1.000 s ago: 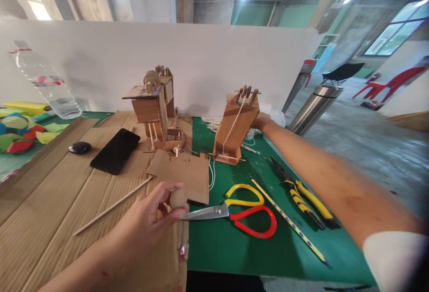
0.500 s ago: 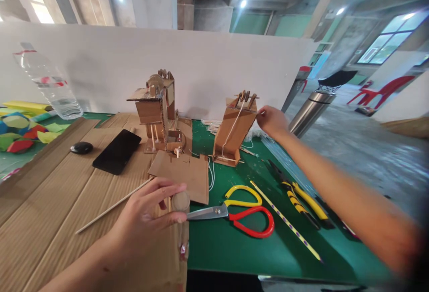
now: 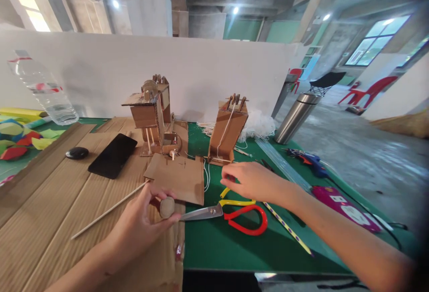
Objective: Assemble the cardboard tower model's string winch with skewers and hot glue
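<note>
One round, matte cardboard disc (image 3: 166, 207) | left grip (image 3: 137, 220): pinching it | right grip (image 3: 250, 182): hold unclear, near metal-bladed scissors (image 3: 213, 211)

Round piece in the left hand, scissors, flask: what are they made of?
Round piece: likely cardboard, from its matte, plain brown face.
Scissors: blades look like steel, grey with a soft sheen; handles glossy red and yellow, plastic or coated metal, can't tell.
Flask: probably stainless steel, silvery with bright streaks.
</note>
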Tool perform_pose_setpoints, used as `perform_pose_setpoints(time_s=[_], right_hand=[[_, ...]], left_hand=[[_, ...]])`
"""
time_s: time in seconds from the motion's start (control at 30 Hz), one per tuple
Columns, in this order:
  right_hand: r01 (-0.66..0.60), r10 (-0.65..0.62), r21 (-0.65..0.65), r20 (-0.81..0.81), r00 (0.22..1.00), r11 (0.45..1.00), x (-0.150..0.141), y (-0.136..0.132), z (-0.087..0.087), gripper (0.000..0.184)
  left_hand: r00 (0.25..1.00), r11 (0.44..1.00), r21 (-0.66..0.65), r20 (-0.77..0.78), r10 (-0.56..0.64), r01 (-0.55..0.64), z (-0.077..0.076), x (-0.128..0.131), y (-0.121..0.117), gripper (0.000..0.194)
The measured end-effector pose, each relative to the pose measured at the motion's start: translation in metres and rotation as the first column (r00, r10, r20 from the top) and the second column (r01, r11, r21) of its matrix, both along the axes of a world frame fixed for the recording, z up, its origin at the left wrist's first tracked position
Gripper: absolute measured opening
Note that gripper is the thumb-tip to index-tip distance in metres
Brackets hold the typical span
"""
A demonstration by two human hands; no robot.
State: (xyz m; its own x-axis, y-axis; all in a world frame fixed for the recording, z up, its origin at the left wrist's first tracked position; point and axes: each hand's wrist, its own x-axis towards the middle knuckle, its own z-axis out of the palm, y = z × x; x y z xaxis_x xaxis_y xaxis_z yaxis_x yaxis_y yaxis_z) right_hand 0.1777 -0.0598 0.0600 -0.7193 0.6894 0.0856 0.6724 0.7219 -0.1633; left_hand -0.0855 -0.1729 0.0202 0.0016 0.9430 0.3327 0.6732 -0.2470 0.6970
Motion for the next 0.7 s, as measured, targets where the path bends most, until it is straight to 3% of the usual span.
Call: perform_pose_setpoints(time_s=[0.1, 0.23, 0.3, 0.47, 0.6, 0.7], right_hand=[[0.017, -0.015, -0.041, 0.033, 0.999, 0.999, -0.010, 0.004, -0.017, 0.022], [0.007, -0.007, -0.069, 0.001, 1.000, 0.998, -0.027, 0.004, -0.032, 0.065], [-0.024, 0.024, -0.049, -0.007, 1.000, 0.999, -0.035, 0.003, -0.034, 0.079], [-0.101, 0.101, 0.025, 0.017, 0.995, 0.995, -0.050, -0.005, -0.037, 0.069], [-0.116, 0.116, 0.025, 0.020, 0.993, 0.993, -0.053, -0.013, -0.037, 0.059], [-0.147, 0.147, 0.011, 0.006, 0.989, 0.989, -0.053, -0.015, -0.037, 0.048]], left_hand=[[0.997, 1.000, -0.024, -0.074, 0.011, -0.013, 0.002, -0.001, 0.001, 0.025], [0.985, 1.000, -0.027, -0.171, 0.006, -0.011, 0.006, -0.001, -0.001, 0.026], [0.978, 1.000, -0.013, -0.209, -0.004, 0.001, 0.007, -0.001, -0.002, 0.026], [0.946, 0.999, 0.036, -0.325, -0.012, 0.025, 0.014, -0.011, -0.002, 0.032], [0.919, 0.988, 0.095, -0.364, 0.152, -0.125, 0.021, -0.028, 0.006, 0.031], [0.924, 0.978, -0.023, -0.335, 0.186, -0.205, 0.021, -0.039, 0.013, 0.035]])
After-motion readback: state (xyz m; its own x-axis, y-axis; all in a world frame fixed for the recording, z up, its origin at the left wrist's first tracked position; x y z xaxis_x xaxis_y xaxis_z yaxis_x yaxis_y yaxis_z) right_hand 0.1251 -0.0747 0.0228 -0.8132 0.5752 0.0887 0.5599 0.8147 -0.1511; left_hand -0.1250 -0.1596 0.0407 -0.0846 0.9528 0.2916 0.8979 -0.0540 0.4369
